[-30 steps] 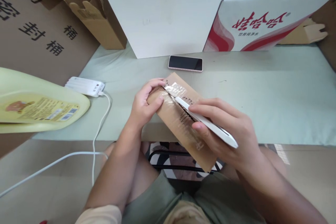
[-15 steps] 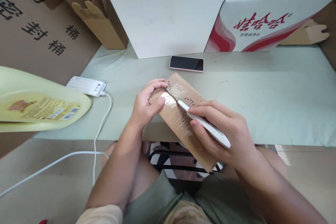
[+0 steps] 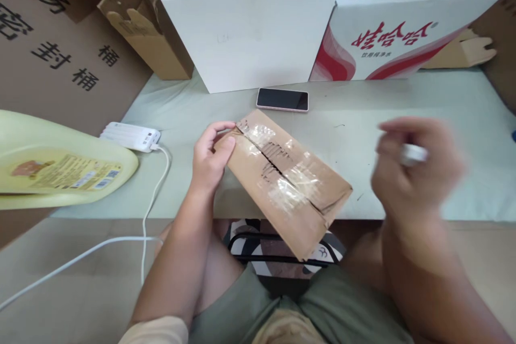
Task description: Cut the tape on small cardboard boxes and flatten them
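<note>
My left hand grips the upper left corner of a small cardboard box, thumb on top. Clear tape covers the box's top, and a dark slit runs along the seam between its flaps. The box lies tilted over the table's front edge, its near corner above my lap. Off to the right, my right hand is closed and smeared by motion. It holds the white utility knife, of which only one end shows; the blade cannot be seen.
A phone lies beyond the box, before large white cartons. On the left are a yellow jug, a white power bank with its cable, and an opened brown carton. The table has a pale green cover.
My right hand has lifted the utility knife off the box and swung it to the right. The box's taped top and slit are now uncovered. My left hand keeps its hold.
</note>
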The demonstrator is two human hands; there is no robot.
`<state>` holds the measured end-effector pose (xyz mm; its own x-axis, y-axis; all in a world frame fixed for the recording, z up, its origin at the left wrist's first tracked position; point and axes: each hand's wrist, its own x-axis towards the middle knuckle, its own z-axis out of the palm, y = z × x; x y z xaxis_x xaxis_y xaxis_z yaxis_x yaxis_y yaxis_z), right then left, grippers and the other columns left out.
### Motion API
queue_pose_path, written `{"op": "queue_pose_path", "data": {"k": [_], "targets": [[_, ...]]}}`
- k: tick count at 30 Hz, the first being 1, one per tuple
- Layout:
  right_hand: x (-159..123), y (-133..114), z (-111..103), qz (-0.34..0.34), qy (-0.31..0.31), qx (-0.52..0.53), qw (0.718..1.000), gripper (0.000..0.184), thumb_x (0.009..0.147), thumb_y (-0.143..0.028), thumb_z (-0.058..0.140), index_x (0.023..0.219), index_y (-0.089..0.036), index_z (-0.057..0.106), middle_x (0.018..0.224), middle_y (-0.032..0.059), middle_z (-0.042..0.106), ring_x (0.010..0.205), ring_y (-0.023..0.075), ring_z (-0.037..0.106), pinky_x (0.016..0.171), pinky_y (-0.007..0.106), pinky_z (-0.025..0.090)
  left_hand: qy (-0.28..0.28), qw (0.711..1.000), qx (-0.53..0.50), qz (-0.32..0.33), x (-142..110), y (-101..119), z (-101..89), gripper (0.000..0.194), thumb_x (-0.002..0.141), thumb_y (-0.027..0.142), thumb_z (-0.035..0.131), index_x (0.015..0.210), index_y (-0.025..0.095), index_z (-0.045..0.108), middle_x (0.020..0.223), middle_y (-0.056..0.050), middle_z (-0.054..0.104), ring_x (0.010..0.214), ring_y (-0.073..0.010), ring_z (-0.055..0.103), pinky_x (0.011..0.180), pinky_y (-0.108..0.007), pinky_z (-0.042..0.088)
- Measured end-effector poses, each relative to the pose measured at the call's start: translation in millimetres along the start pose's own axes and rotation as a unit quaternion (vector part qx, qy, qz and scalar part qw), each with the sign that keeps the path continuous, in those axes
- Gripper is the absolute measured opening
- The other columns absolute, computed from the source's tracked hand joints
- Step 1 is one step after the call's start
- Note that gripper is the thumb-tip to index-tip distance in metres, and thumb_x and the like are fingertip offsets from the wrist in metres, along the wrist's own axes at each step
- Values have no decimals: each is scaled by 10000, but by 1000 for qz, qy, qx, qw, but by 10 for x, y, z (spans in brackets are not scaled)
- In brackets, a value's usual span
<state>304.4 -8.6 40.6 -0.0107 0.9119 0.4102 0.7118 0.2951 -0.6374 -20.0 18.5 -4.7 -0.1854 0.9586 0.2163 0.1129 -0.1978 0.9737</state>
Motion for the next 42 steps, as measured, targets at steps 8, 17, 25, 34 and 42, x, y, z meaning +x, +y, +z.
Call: {"op": "queue_pose_path", "data": {"k": [8, 17, 25, 34, 42], "targets": [[60, 364, 416, 177, -167, -151, 958, 667, 888, -517, 627, 1465, -182, 591, 1370, 247, 592, 1248, 447, 638, 1072, 679, 480, 78, 997, 15, 3, 69, 19, -41, 194, 793, 385, 747, 903, 233, 795, 888, -32, 765, 765, -172, 677, 697, -291, 544], [-177, 62, 359, -128, -241, 301, 914, 566, 906, -563, 738, 1422, -378, 594, 1487, 89, 570, 1405, 308, 560, 1196, 510, 459, 78, 979, 123, 143, 10, 9, 47, 246, 941, 433, 677, 864, 255, 829, 982, -41, 784, 1021, -216, 722, 986, -387, 568], [-217, 37, 519, -96, -107, 319, 937, 255, 993, -430, 645, 1214, -312, 693, 1156, 64, 702, 1088, 228, 670, 903, 394, 580, 18, 996, -75, 47, 10, 51, 75, 427, 710, 647, 849, 818, 244, 754, 1086, -66, 717, 1032, -248, 690, 966, -399, 581], [-278, 72, 603, -108, -87, 351, 926, 474, 971, -684, 551, 1235, -301, 637, 1156, 87, 672, 1114, 273, 665, 982, 466, 566, 110, 992, -63, 1, -54, 94, 165, 485, 849, 708, 675, 765, 232, 626, 979, -48, 692, 974, -218, 697, 892, -357, 584], [-270, -115, 381, -173, -308, 297, 887, 715, 808, -322, 786, 1452, -320, 475, 1535, 133, 443, 1484, 312, 479, 1199, 480, 472, 223, 964, -143, 18, 35, 96, 107, 573, 933, 554, 596, 541, 245, 313, 595, -11, 379, 1002, -236, 646, 1036, -421, 521]]}}
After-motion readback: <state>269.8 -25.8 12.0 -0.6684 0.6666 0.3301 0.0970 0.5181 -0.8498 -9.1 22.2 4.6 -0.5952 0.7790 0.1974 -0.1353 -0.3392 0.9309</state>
